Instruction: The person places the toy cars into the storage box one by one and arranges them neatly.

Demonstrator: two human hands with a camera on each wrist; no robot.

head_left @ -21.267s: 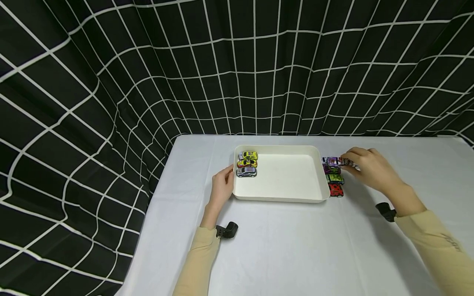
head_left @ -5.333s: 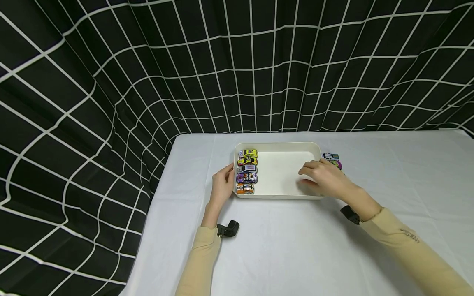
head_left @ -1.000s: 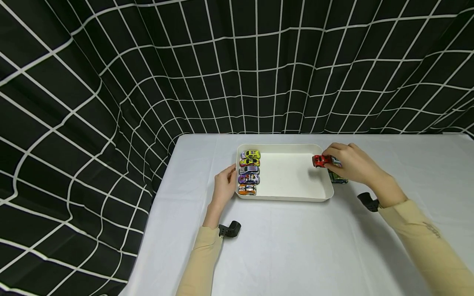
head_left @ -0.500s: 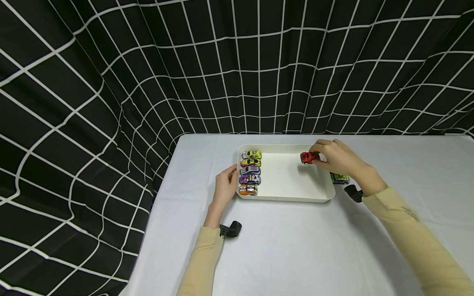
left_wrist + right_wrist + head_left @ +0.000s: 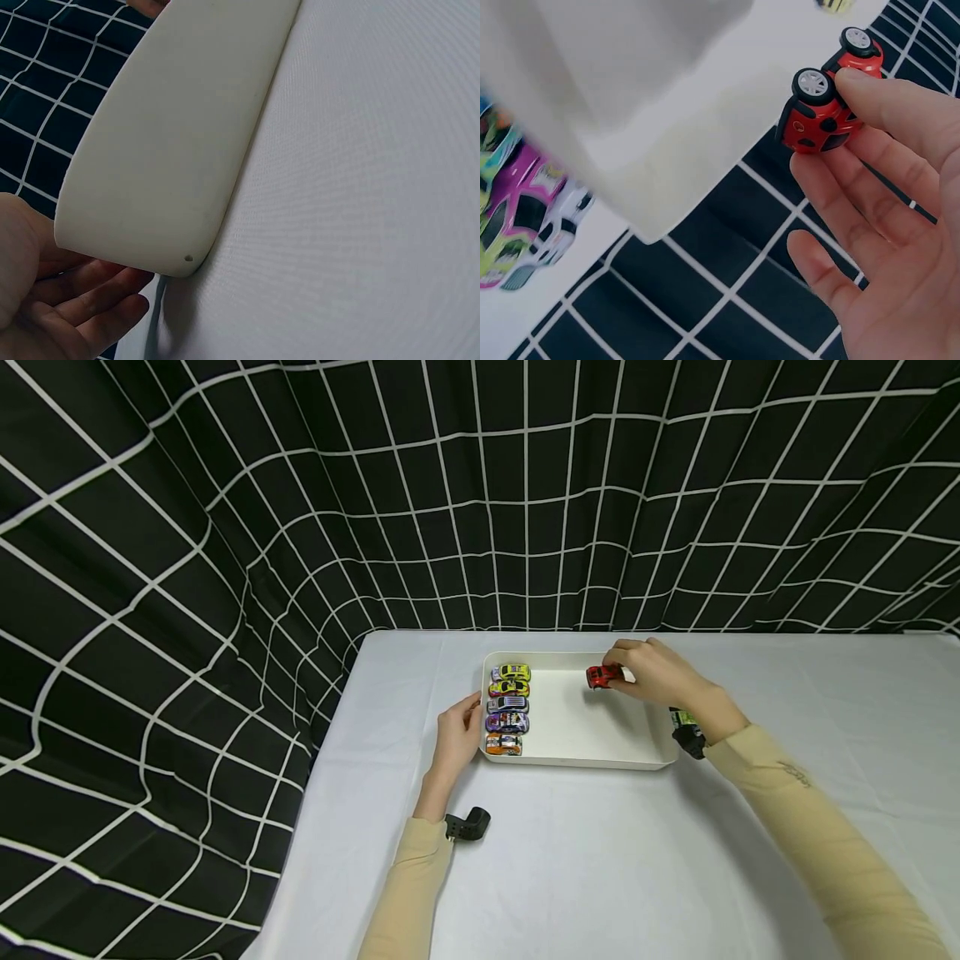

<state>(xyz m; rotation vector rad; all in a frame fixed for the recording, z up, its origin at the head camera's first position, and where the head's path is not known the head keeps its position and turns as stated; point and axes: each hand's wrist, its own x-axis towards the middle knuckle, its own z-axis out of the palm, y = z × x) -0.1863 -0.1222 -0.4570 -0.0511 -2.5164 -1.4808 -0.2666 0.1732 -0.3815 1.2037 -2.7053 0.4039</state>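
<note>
My right hand (image 5: 651,671) pinches a red toy car (image 5: 600,677) with black spots between thumb and fingers. The car is held over the back middle of a white tray (image 5: 585,763); in the right wrist view the red toy car (image 5: 821,120) shows its wheels sideways. My left hand (image 5: 456,735) rests its fingers against the tray's left end; the left wrist view shows loosely bent fingers (image 5: 97,300) at the tray's outer wall. A column of toy cars lines the tray's left side, with a yellow car (image 5: 512,672) at the back and an orange one (image 5: 504,744) at the front.
Beyond the tray's right end lies a green toy car (image 5: 684,718), partly hidden by the right wrist. The right wrist view shows several cars there, one magenta (image 5: 525,191). A white cloth (image 5: 585,860) covers the table; a black gridded curtain (image 5: 555,510) hangs behind.
My right hand has carried the red toy car leftward from the tray's right edge to over its back middle. Earlier, purple and orange cars joined the left column. The left hand stays at the tray.
</note>
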